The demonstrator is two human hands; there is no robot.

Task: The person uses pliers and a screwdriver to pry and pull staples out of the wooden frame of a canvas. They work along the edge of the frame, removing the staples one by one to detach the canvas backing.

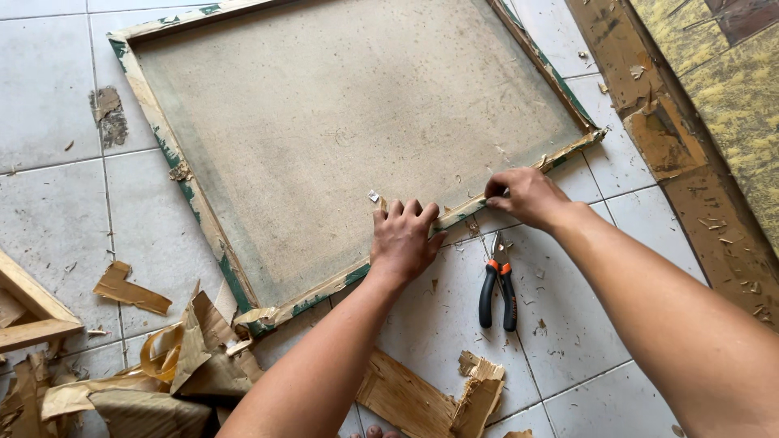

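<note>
A large stretched canvas (341, 122) lies face down on the tiled floor, its wooden frame (203, 219) edged with green paint and torn brown paper tape. My left hand (404, 242) presses flat on the near frame edge, fingers curled over onto the canvas back. My right hand (525, 195) pinches something small at the same edge, further right; what it grips is hidden by the fingers. Pliers (497, 284) with black and orange handles lie on the tile just below both hands.
Torn brown paper and tape scraps (174, 365) pile at the lower left, with more pieces (430, 397) near my arms. Wooden bars (28, 312) stick in from the left edge. A second worn frame (649, 105) with a yellowish panel lies at the right.
</note>
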